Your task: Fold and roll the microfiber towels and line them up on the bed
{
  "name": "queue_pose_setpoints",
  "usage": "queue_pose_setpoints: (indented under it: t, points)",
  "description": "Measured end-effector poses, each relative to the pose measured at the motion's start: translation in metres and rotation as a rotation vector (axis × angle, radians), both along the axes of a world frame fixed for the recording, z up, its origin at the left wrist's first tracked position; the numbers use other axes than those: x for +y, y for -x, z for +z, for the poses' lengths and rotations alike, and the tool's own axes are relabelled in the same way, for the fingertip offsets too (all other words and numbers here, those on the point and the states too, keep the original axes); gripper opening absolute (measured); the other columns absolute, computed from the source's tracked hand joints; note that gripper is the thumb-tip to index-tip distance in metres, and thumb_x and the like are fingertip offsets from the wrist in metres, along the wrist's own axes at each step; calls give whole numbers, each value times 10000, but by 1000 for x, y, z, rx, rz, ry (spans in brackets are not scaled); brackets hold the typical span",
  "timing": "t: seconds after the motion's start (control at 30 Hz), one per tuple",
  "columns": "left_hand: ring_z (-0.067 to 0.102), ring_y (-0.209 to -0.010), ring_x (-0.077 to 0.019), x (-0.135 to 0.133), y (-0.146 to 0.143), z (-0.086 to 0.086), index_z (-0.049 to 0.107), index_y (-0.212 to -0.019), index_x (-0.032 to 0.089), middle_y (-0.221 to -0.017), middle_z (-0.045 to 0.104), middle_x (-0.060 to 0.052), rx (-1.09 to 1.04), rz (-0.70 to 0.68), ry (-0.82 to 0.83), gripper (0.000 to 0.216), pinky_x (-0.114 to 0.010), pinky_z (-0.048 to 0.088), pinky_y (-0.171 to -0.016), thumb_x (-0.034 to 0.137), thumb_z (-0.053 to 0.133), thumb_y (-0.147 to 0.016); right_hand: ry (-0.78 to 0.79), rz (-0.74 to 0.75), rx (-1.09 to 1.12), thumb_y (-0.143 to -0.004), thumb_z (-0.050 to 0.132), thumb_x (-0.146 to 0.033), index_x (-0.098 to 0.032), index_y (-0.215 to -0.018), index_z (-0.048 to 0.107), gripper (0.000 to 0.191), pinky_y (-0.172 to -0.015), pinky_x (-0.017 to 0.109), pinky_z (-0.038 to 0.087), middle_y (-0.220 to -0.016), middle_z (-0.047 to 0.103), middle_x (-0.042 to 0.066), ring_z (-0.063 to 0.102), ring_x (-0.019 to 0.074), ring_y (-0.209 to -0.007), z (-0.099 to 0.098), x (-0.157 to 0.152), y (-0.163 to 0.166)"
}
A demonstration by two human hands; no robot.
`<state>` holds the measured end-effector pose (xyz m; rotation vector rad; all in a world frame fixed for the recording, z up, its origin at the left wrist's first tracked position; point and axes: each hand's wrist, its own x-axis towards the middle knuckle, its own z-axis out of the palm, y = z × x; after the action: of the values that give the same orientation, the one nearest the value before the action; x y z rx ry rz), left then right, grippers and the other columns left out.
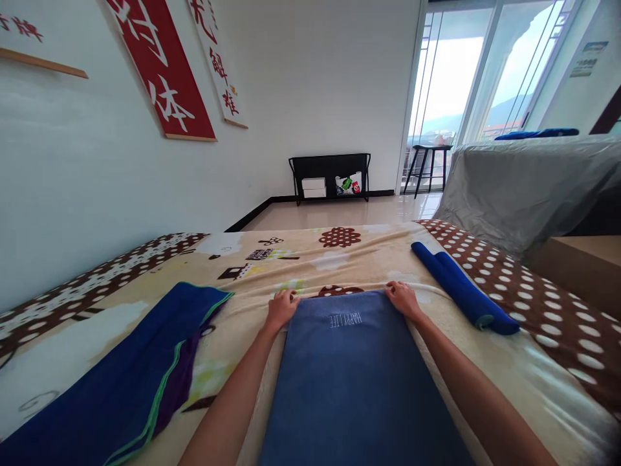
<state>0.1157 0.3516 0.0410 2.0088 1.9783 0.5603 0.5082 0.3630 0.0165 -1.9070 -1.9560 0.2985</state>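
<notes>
A blue towel (354, 375) with white lettering lies flat and lengthwise on the patterned blanket (301, 259) in front of me. My left hand (281, 307) is closed on its far left corner. My right hand (402, 299) is closed on its far right corner. Both arms stretch forward along the towel's long edges. A rolled dark blue towel (460, 288) lies on the blanket to the right of my right hand.
A dark blue cloth with a green edge over a purple one (130, 375) lies at the left. A grey covered piece of furniture (528, 188) stands at the right. A black rack (330, 176) and a stool (429, 165) stand by the far wall and glass doors.
</notes>
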Motion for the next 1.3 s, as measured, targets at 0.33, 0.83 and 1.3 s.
queue_pose_setpoints:
  t: [0.33,0.83,1.3]
  points:
    - [633,-1003,-215,26,10,-7,591,-1185,158,-1179,623,-75,-273,-59,194,342,-418,554,-848,369,610,-916,155,-51,115,-939,583,-388,-161,-1203,583,348,-895,416,524,-1203,595,84,603,198,-1041,-6,20,-5]
    - [630,-1012,-210,32,20,-13,580,-1205,163,-1197,616,-84,-362,25,175,349,-424,551,-856,365,604,-921,212,58,416,-937,589,-379,-154,-1214,576,358,-872,404,535,-1197,597,82,610,197,-1024,-3,25,-11]
    - [615,-1018,-210,-11,-8,12,585,-1166,157,-1168,616,-80,-186,87,-2,314,-432,523,-884,356,595,-923,30,-9,335,-932,590,-387,-149,-1191,582,352,-884,407,520,-1165,607,83,611,190,-1003,9,-1,-3]
